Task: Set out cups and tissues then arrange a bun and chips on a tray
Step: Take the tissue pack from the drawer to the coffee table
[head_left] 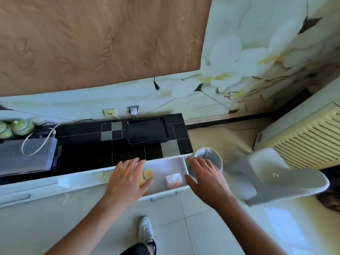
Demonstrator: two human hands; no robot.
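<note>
Hands over the open drawer (166, 167): left hand (128, 178) spread flat, fingers (137, 163) straight, holding nothing, the bun (148, 174) just beside and partly under them. Right hand (204, 176) hovers at the drawer's right edge, fingers relaxed, gripping nothing; tissues (174, 178) lie between the two hands. Black tray (147, 133) sits on the bench (88, 153) beyond the fingertips.
</note>
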